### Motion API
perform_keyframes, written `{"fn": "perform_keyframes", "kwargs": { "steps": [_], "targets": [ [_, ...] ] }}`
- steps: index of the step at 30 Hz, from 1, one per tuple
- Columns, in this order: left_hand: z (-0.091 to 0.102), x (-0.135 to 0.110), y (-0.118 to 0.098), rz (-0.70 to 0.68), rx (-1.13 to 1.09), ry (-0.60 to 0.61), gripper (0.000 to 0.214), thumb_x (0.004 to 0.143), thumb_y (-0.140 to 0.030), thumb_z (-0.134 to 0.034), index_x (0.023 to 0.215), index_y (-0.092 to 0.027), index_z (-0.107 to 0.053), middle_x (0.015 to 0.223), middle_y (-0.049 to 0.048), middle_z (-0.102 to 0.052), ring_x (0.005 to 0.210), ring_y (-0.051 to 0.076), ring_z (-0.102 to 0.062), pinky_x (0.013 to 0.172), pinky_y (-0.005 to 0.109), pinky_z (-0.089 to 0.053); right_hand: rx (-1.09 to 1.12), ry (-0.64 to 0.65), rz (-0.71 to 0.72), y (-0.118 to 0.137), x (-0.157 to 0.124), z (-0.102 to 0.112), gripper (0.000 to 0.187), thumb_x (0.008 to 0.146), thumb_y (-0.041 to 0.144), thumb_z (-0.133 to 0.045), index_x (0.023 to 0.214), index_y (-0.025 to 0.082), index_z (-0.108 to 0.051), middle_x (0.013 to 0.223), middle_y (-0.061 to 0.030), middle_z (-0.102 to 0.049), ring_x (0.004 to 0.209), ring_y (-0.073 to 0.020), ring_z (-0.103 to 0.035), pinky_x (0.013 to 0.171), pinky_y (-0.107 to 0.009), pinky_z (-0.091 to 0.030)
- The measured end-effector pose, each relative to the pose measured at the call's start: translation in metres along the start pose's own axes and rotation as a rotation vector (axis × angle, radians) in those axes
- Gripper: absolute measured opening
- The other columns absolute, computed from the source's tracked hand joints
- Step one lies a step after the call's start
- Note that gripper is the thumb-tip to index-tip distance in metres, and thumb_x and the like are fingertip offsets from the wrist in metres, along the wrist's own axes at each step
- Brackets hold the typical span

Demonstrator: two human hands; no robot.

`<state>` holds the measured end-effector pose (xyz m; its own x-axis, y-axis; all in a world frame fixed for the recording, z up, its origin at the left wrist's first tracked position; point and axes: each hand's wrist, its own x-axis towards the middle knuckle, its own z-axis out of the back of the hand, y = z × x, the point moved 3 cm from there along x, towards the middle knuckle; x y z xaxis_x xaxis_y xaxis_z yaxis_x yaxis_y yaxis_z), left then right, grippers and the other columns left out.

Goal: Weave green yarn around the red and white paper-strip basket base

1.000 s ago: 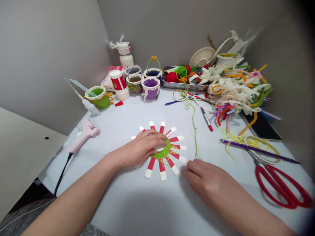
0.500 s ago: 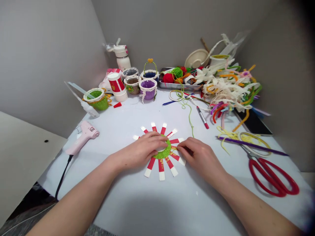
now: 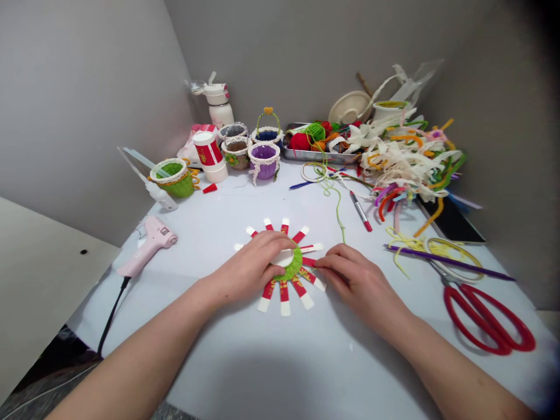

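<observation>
A cut paper cup [image 3: 284,274] lies flat on the white table [image 3: 245,356], its red-and-white strips spread out like a star around a base wound with green yarn. My left hand [image 3: 254,262] presses down on the cup's base with curled fingers. My right hand [image 3: 354,280] pinches at the strips on the cup's right side, where a green yarn strand [image 3: 339,219] runs in from the back.
Red scissors [image 3: 485,318] and a purple stick [image 3: 446,261] lie at the right. A pink glue gun [image 3: 146,245] lies at the left. Several small decorated cups [image 3: 262,158], a metal tray of yarn [image 3: 315,149] and a heap of pipe cleaners [image 3: 406,163] stand at the back.
My right hand moved left from the bare table onto the cup's right-hand strips. My left hand stayed on the cup's base.
</observation>
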<state>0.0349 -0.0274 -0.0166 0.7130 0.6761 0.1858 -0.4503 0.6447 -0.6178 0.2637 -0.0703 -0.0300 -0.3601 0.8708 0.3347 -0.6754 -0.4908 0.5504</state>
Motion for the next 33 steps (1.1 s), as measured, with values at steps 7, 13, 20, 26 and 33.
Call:
{"fn": "perform_keyframes", "kwargs": {
  "steps": [7,13,20,26,33],
  "targets": [
    [0.006,0.000,0.005,-0.037,-0.073,0.163,0.052,0.092,0.004,-0.053,0.136,-0.024,-0.057,0.144,0.0094,-0.065,0.134,0.025,-0.060,0.113,0.046,-0.052,-0.022,0.176,0.143,0.022,-0.010,0.007,0.020,0.105,0.009,-0.051,0.104,0.018,-0.069,0.094,-0.0061,-0.067,0.085,-0.0198,-0.062,0.072,-0.031,-0.051],
    [0.006,0.001,0.006,-0.038,-0.090,0.164,0.047,0.094,0.002,-0.054,0.134,-0.022,-0.058,0.146,0.0098,-0.064,0.137,0.025,-0.059,0.116,0.045,-0.050,-0.088,0.330,0.250,0.038,-0.032,0.002,0.022,0.100,0.004,-0.052,0.090,0.017,-0.067,0.088,-0.0055,-0.064,0.077,-0.0195,-0.058,0.066,-0.031,-0.048],
    [0.006,0.001,0.006,-0.040,-0.100,0.177,0.046,0.094,0.003,-0.052,0.133,-0.021,-0.058,0.146,0.0106,-0.064,0.138,0.025,-0.059,0.117,0.045,-0.049,-0.168,0.376,0.254,0.038,-0.041,-0.006,0.025,0.090,-0.004,-0.057,0.078,0.018,-0.059,0.085,-0.0043,-0.062,0.073,-0.0187,-0.056,0.062,-0.031,-0.043],
    [0.006,0.002,0.005,-0.018,-0.128,0.187,0.049,0.092,0.005,-0.052,0.133,-0.020,-0.057,0.147,0.0115,-0.064,0.137,0.024,-0.060,0.115,0.042,-0.051,-0.237,0.217,0.130,0.020,-0.028,0.002,0.021,0.099,0.004,-0.053,0.091,0.018,-0.068,0.089,-0.0069,-0.063,0.081,-0.0227,-0.060,0.068,-0.034,-0.046],
    [0.003,0.001,0.003,-0.066,-0.124,0.181,0.053,0.090,0.007,-0.049,0.133,-0.022,-0.057,0.148,0.0104,-0.063,0.139,0.024,-0.059,0.117,0.044,-0.050,-0.093,0.087,-0.106,0.000,-0.003,-0.008,0.017,0.100,0.015,-0.058,0.088,0.021,-0.068,0.083,-0.0033,-0.066,0.078,-0.0196,-0.063,0.069,-0.032,-0.048]
  ]
}}
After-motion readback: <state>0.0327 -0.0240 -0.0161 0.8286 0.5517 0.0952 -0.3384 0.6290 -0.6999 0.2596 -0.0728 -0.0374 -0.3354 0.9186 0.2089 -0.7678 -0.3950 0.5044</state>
